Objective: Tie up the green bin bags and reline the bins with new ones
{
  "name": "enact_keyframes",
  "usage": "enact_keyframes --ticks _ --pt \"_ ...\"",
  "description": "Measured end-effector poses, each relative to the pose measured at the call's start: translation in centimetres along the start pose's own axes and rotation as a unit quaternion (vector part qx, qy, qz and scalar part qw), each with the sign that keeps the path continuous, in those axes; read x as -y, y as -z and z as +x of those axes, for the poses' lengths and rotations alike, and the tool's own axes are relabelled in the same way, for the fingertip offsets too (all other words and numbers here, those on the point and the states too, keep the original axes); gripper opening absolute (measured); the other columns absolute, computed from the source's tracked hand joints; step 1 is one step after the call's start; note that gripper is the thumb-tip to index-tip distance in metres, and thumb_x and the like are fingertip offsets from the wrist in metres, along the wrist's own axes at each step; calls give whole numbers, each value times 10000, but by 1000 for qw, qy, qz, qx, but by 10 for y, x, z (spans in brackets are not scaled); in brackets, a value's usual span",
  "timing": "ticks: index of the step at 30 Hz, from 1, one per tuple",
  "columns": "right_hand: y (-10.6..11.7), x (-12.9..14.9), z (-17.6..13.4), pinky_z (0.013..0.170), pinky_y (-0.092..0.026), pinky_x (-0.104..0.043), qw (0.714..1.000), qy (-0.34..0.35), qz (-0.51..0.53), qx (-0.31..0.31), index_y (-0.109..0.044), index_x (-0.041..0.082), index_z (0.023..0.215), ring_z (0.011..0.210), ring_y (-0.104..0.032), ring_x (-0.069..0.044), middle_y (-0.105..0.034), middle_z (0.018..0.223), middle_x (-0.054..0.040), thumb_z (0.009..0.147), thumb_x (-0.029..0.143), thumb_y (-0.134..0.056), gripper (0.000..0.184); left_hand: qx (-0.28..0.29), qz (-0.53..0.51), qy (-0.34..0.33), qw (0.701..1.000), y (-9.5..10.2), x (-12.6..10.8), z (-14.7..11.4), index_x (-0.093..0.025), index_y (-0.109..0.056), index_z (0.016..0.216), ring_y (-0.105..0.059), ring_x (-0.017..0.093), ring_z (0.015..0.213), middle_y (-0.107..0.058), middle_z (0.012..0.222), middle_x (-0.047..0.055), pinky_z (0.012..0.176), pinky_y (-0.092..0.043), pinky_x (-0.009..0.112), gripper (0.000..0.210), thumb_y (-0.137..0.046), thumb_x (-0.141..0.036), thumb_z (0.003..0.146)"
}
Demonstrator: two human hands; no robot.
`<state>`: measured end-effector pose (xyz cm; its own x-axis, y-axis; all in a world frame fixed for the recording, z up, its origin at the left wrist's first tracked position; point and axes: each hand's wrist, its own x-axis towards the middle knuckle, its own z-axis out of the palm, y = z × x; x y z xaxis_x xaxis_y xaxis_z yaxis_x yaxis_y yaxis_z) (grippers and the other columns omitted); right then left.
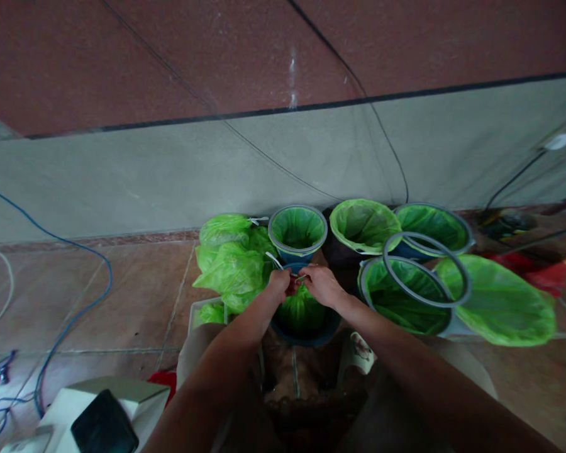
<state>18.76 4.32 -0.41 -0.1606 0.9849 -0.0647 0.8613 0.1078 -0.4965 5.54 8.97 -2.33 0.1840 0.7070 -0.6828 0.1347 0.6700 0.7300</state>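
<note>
Both hands meet over a dark blue bin (pixel 305 338) between my legs, at the gathered neck of a green plastic bag (pixel 304 311) in it. The fingers of my left hand (pixel 280 283) are closed on a thin white cable tie (pixel 273 258), whose end sticks up past them. Close by on the right, my right hand (pixel 321 283) pinches the same tie near the neck. Fingers partly hide the loop and the bag's top. Several tied green bags (pixel 236 264) are heaped left of the bin, one with a white tie tail on top.
A small bin with a grey rim (pixel 298 228) stands by the wall. Several bins lined with green bags (pixel 365 226) stand to the right, a loose grey ring (pixel 427 269) resting over one. A white box (pixel 99 409) with a dark phone-like object (pixel 104 423) and a blue cable (pixel 75 244) are left.
</note>
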Motion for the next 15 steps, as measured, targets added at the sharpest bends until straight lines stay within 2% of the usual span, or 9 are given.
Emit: enact_keyframes --ticks 3,6,8,10,15 --pt "-1 -2 3 846 -461 -292 999 -35 10 11 -750 178 920 889 -659 -206 -720 956 -98 840 104 -532 244 -20 13 4 1000 -1 -3 -3 -144 -582 703 -453 84 375 -548 492 -2 436 -356 219 332 -472 -354 936" --pt "0 -4 6 791 -464 -280 994 -78 72 26 -754 195 841 839 -658 -200 -738 883 -72 821 93 -548 231 -41 52 -58 996 -3 -6 -5 -166 -583 758 -497 86 409 -554 506 -22 446 -357 205 263 -530 -370 916" --pt "1 -6 8 719 -460 -264 985 -104 135 36 -748 190 785 752 -641 -181 -727 786 -50 797 73 -548 232 -42 86 -108 989 -3 -7 -5 -170 -594 807 -518 92 426 -546 506 -36 446 -352 200 154 -582 -307 877" --pt "2 -8 8 633 -443 -241 969 -132 203 45 -737 174 748 644 -600 -149 -682 672 -23 767 60 -549 220 -24 108 -136 984 -2 -8 -5 -167 -604 872 -520 92 434 -548 510 -47 448 -350 196 67 -615 -204 817" --pt "1 -11 5 492 -387 -181 912 -202 354 34 -720 148 750 505 -508 -91 -578 535 26 714 84 -565 171 56 108 -150 981 4 -10 -8 -157 -601 1000 -520 77 457 -588 565 -59 485 -386 191 327 -664 -90 686"
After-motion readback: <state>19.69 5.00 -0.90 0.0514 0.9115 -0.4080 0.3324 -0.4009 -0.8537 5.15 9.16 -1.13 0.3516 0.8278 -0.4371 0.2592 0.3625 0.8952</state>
